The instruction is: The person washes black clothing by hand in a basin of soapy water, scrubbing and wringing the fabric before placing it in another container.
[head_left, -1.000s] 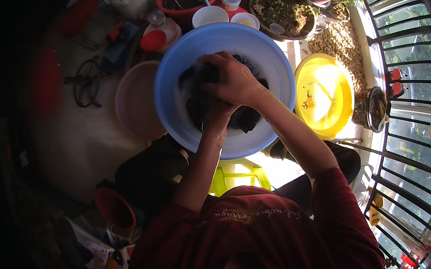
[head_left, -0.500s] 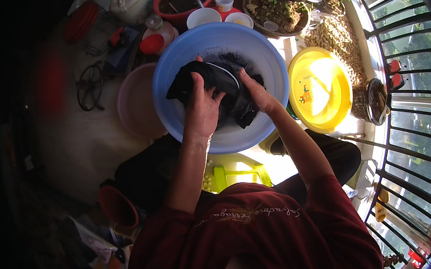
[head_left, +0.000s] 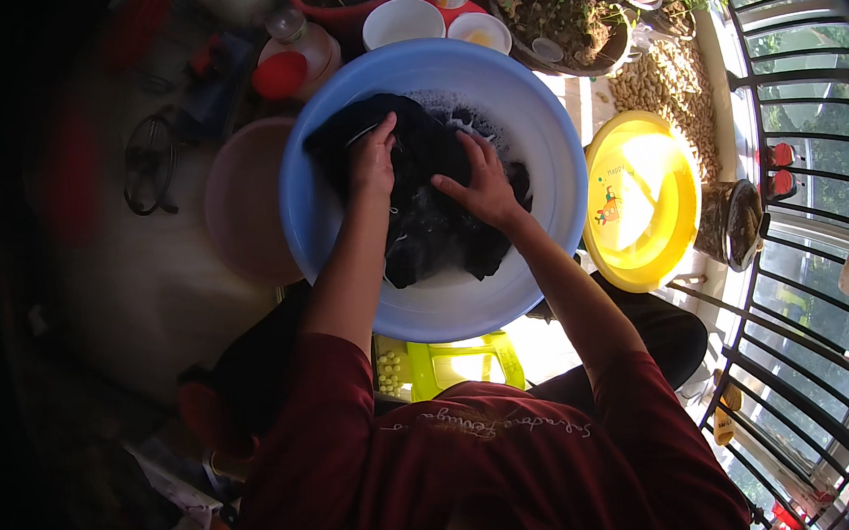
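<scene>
A black garment (head_left: 431, 220) with thin white piping lies wet and bunched in a large blue basin (head_left: 553, 266), in cloudy, sudsy water. My left hand (head_left: 374, 160) is closed on the garment's upper left part, near the piping; some of its fingers are hidden by the cloth and the hand itself. On the garment's right side rests my right hand (head_left: 484, 184), its fingers spread and the thumb pointing left. Foam (head_left: 478, 118) shows along the cloth's upper right edge.
A yellow basin (head_left: 642, 201) stands to the right, a pinkish basin (head_left: 253, 203) to the left. Bowls (head_left: 404, 22) and planters (head_left: 565, 19) crowd the far side. Below the blue basin is a lime-green stool (head_left: 466, 363). Black railings (head_left: 811, 164) line the right.
The garment has gone from bunched between both hands to spread lower and wider in the basin. My left hand has moved up and left; my right hand has shifted left and opened onto the cloth.
</scene>
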Available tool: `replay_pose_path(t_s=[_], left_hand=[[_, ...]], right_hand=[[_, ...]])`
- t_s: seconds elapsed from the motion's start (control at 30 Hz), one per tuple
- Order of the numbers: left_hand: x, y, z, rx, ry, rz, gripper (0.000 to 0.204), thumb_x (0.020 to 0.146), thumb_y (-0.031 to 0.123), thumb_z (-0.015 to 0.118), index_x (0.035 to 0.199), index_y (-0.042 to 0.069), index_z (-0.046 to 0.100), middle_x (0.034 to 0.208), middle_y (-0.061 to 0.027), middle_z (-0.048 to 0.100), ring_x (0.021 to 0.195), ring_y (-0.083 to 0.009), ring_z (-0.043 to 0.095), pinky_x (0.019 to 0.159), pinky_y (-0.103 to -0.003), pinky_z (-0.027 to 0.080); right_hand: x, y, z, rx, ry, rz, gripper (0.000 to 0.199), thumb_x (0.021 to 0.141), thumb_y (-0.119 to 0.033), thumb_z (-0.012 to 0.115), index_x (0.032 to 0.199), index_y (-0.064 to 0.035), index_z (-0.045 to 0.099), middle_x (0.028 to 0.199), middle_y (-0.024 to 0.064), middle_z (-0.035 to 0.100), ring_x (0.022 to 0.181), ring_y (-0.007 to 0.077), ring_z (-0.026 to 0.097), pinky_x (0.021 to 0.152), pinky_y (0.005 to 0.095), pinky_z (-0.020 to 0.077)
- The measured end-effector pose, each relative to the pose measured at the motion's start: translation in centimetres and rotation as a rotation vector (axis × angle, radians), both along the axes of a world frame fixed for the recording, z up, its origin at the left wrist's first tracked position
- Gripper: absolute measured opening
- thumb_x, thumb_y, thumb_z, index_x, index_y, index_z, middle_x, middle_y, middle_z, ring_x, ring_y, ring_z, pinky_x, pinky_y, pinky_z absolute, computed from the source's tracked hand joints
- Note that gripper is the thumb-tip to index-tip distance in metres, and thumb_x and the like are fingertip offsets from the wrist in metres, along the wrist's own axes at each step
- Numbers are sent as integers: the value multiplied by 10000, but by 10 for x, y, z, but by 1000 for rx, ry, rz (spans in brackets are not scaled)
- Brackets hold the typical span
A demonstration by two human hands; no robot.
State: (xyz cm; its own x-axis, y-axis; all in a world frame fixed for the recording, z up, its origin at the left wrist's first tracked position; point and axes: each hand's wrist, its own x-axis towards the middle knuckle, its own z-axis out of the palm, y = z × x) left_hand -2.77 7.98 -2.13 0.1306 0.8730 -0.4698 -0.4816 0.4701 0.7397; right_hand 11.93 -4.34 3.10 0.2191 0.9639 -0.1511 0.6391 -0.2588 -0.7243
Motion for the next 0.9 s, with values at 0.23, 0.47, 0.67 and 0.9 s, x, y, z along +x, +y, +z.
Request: replay_pose_path(t_s=[0.23,0.47,0.67,0.9], left_hand=[[-3,-11,-109,-359,390,-112,448,866,320,631,1204,33,566,1147,-83,601,1034,-216,557,888,-337,439],[6,4,-103,-448,171,-149,483,886,361,580,1228,22,547,1219,-96,580,1100,-230,543,943,-351,411],[5,-19,41,-327,-539,-117,401,882,425,581,1084,79,603,1021,-29,615,907,-172,585,840,-303,461],[2,-45,35,-441,-598,2,464,896,457,468,1213,119,493,1022,-48,559,985,-225,535,921,-340,392]], right_hand=[[-33,-12,-56,-228,-234,11,821,735,-167,617,1449,-211,215,1465,190,230,1235,464,362,985,490,385],[26,37,-44,-125,318,-253,422,663,14,451,990,-78,700,927,163,663,898,261,635,834,304,481],[-27,10,94,191,349,1,332,632,-33,507,902,-111,685,1063,122,551,917,276,590,748,324,494],[-82,1,82,388,-56,102,351,658,-245,731,985,-155,640,1024,105,511,909,295,560,645,376,508]])
